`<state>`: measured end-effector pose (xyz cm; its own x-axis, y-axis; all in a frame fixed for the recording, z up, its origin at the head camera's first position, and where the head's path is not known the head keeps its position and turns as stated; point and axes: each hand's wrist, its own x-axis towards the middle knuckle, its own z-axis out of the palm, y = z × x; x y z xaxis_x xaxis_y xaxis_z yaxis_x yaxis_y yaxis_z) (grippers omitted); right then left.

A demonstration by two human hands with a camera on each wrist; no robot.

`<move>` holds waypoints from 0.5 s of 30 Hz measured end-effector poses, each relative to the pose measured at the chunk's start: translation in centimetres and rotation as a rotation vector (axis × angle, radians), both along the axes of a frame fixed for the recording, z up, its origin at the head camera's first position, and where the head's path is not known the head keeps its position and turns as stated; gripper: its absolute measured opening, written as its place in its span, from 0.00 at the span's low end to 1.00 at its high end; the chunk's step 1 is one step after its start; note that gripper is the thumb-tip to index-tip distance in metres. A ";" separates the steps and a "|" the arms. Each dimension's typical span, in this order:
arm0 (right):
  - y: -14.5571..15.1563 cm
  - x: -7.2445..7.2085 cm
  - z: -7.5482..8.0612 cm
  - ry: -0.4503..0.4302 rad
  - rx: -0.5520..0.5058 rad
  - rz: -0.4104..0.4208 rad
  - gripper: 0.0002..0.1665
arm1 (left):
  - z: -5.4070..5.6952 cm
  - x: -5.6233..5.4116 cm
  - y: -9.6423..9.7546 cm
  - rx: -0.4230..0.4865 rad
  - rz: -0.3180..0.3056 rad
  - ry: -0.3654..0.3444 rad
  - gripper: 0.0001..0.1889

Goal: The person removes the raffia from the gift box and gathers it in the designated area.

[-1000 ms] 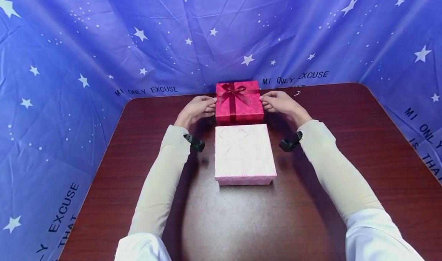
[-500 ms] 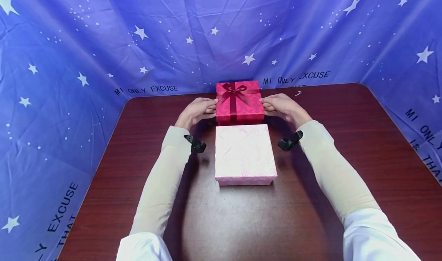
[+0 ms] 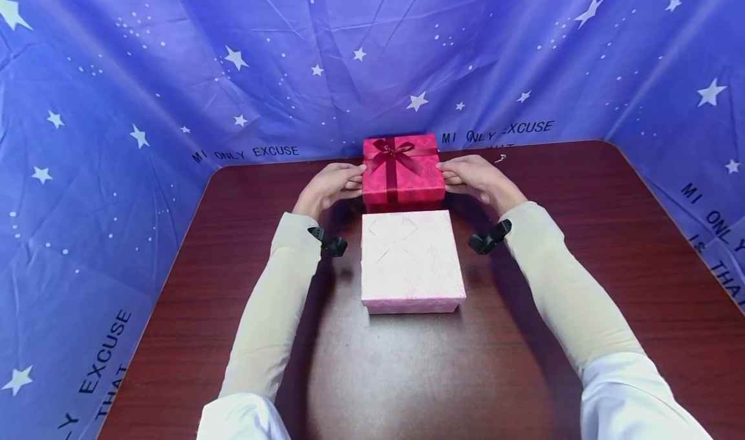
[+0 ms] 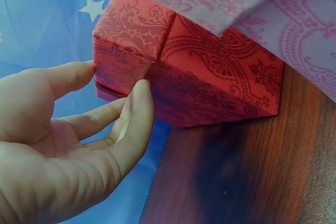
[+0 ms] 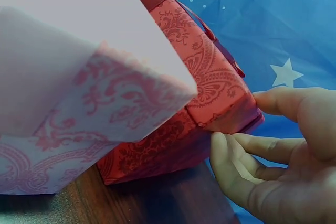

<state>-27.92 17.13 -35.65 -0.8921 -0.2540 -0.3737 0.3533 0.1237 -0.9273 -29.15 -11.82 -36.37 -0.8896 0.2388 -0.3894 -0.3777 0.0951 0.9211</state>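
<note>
A red gift box [image 3: 421,176] with a dark red ribbon bow [image 3: 396,158] on its lid stands at the back of the table. My left hand [image 3: 333,184] holds the lid's left side, thumb against the side and fingertips at the lower rim in the left wrist view. On the opposite side my right hand [image 3: 477,178] holds the lid the same way; its curled fingers [image 5: 239,174] meet the rim in the right wrist view. Whether the lid is raised off its base, I cannot tell. Nearer me, between my forearms, sits a pale pink gift box [image 3: 413,259], lid on.
The dark wooden table [image 3: 233,246] is backed and flanked by a blue star-print cloth [image 3: 262,58], close behind the red box. A small white scrap [image 3: 500,158] lies near the back edge, right of my right hand. The pink box partly blocks both wrist views.
My fingers have closed in further on the sides of the red box's lid. The lid has shifted very slightly upward in the head view. The pink box stays put.
</note>
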 end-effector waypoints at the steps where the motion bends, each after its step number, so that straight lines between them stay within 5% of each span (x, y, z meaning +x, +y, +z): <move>1: 0.0 0.0 0.1 0.001 -0.002 -0.003 0.19 | 0.0 0.0 0.0 0.000 -0.001 0.001 0.12; 15: -0.1 -0.1 2.6 0.031 0.011 -0.034 0.15 | 2.0 0.1 -0.1 0.012 0.012 0.074 0.17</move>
